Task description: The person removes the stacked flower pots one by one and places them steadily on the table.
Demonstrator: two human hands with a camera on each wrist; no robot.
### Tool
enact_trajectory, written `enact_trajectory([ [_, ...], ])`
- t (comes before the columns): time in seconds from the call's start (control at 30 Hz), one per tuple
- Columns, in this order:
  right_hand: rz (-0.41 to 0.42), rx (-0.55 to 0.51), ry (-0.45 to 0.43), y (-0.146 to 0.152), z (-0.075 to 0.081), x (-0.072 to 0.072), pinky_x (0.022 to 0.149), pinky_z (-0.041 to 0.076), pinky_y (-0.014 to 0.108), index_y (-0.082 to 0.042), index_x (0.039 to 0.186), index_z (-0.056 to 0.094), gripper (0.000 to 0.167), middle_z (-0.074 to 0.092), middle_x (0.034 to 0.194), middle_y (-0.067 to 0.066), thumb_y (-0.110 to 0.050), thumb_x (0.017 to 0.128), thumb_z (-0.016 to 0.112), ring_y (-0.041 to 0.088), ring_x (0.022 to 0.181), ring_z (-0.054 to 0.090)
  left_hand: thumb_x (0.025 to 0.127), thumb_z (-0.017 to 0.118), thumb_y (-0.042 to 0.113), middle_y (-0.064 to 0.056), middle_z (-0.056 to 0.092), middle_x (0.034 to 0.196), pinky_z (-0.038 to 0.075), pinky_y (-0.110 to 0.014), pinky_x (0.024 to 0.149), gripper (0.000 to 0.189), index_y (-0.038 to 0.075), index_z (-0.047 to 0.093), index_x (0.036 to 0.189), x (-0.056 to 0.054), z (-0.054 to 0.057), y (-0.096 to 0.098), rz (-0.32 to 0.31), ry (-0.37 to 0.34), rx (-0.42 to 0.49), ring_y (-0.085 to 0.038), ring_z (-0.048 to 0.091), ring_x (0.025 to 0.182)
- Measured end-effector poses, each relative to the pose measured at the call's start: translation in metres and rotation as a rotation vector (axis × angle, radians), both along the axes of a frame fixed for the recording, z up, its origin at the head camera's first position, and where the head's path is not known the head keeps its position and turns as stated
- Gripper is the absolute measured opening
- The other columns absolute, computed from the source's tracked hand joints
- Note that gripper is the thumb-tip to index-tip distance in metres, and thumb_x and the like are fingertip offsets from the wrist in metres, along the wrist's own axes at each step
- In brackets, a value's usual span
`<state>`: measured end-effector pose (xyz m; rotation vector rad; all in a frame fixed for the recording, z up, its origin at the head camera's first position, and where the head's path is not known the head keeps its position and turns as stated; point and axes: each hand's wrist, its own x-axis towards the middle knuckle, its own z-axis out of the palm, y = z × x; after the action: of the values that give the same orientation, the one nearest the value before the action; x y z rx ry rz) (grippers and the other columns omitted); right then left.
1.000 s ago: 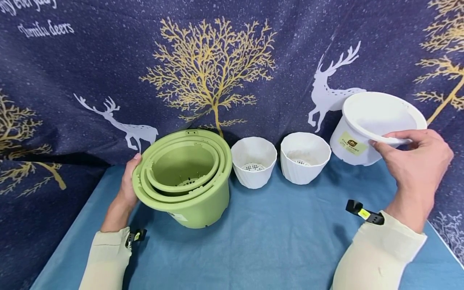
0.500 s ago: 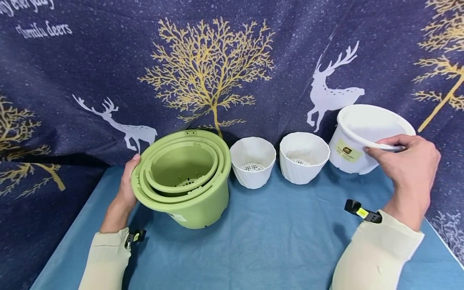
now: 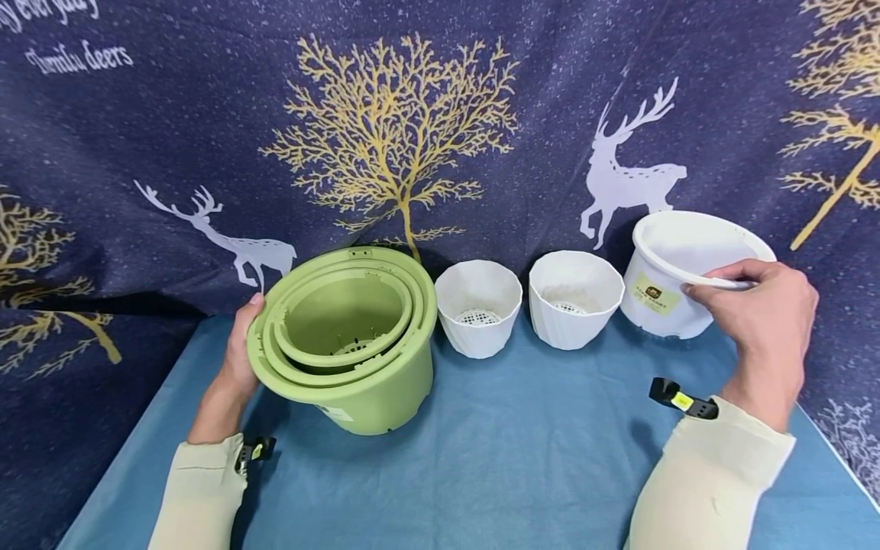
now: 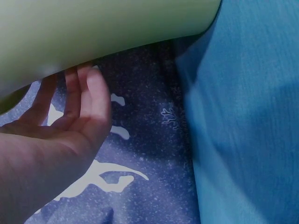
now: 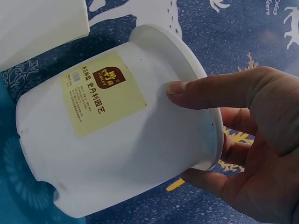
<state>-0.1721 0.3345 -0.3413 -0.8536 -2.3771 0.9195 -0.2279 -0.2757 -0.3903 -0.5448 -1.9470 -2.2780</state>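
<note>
Dark blue backdrop point(image 3: 227, 99), printed with gold trees point(image 3: 407, 195), pale deer point(image 3: 629, 183) and white lettering point(image 3: 79, 59), hangs behind a faintly creased blue tablecloth point(image 3: 536, 451).

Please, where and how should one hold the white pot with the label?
Probably grip the labelled pot by its rim, from the right: the rim flares beyond the narrowing wall, and a smaller white pot stands close on the left. The right hand grips this rim.
</note>
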Motion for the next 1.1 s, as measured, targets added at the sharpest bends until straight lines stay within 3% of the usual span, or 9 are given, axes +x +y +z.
enact_trajectory([
  [0.23, 0.022, 0.020, -0.017, -0.0009, -0.0017, -0.0021, 0.071, 0.041, 0.028, -0.002, 0.108, 0.078, 0.031, 0.068, 0.107, 0.006, -0.022, 0.084, 0.084, 0.023, 0.115, 0.056, 0.117, 0.032, 0.033, 0.005, 0.070, 0.067, 0.053, -0.019, 0.055, 0.054, 0.016, 0.072, 0.085, 0.0002, -0.0001, -0.0003, 0.016, 0.010, -0.004, -0.003, 0.066, 0.055],
  [0.4, 0.033, -0.005, -0.030, 0.0016, -0.0030, -0.0027, 0.072, 0.043, 0.028, -0.006, 0.104, 0.079, 0.028, 0.064, 0.093, -0.009, -0.025, 0.084, 0.086, 0.014, 0.106, 0.052, 0.117, 0.031, 0.033, 0.006, 0.068, 0.062, 0.052, -0.019, 0.054, 0.056, 0.017, 0.070, 0.080, -0.0004, -0.0001, 0.0000, 0.010, 0.015, -0.009, -0.003, 0.063, 0.052],
  [0.57, 0.047, -0.013, -0.037, 0.0042, -0.0045, -0.0038, 0.074, 0.043, 0.028, -0.005, 0.105, 0.079, 0.028, 0.065, 0.100, -0.004, -0.024, 0.085, 0.085, 0.018, 0.111, 0.053, 0.117, 0.031, 0.033, 0.006, 0.068, 0.063, 0.052, -0.019, 0.054, 0.056, 0.017, 0.070, 0.080, -0.0012, -0.0010, -0.0004, 0.003, 0.020, -0.005, -0.003, 0.063, 0.052],
  [0.73, 0.074, 0.011, -0.023, 0.0056, -0.0066, -0.0039, 0.072, 0.039, 0.026, -0.006, 0.100, 0.078, 0.025, 0.048, 0.068, -0.030, -0.024, 0.084, 0.085, 0.010, 0.095, 0.050, 0.117, 0.032, 0.033, 0.006, 0.068, 0.063, 0.051, -0.019, 0.053, 0.056, 0.016, 0.070, 0.080, -0.0014, -0.0016, -0.0008, 0.012, 0.041, -0.011, -0.003, 0.063, 0.052],
  [0.87, 0.102, 0.030, -0.017, 0.0060, -0.0096, -0.0046, 0.073, 0.037, 0.027, -0.006, 0.097, 0.077, 0.023, 0.041, 0.061, -0.035, -0.023, 0.083, 0.085, 0.016, 0.095, 0.050, 0.117, 0.032, 0.032, 0.006, 0.066, 0.060, 0.050, -0.019, 0.051, 0.057, 0.017, 0.069, 0.078, -0.0017, -0.0020, 0.0000, 0.023, 0.058, -0.026, -0.003, 0.062, 0.050],
  [0.97, 0.123, 0.026, -0.049, 0.0062, -0.0106, -0.0044, 0.073, 0.038, 0.031, -0.004, 0.101, 0.076, 0.027, 0.055, 0.072, -0.023, -0.024, 0.085, 0.084, 0.023, 0.100, 0.051, 0.118, 0.031, 0.032, 0.006, 0.065, 0.059, 0.049, -0.019, 0.050, 0.058, 0.016, 0.068, 0.076, -0.0021, -0.0026, 0.0007, 0.032, 0.066, -0.032, -0.004, 0.060, 0.048],
  [1.1, 0.143, 0.002, -0.113, 0.0054, -0.0106, -0.0025, 0.072, 0.040, 0.037, 0.000, 0.111, 0.073, 0.035, 0.068, 0.110, 0.012, -0.025, 0.088, 0.081, 0.031, 0.107, 0.052, 0.117, 0.031, 0.033, 0.006, 0.065, 0.059, 0.049, -0.019, 0.050, 0.058, 0.016, 0.069, 0.077, -0.0022, -0.0031, 0.0009, 0.044, 0.057, -0.040, -0.005, 0.061, 0.048],
])
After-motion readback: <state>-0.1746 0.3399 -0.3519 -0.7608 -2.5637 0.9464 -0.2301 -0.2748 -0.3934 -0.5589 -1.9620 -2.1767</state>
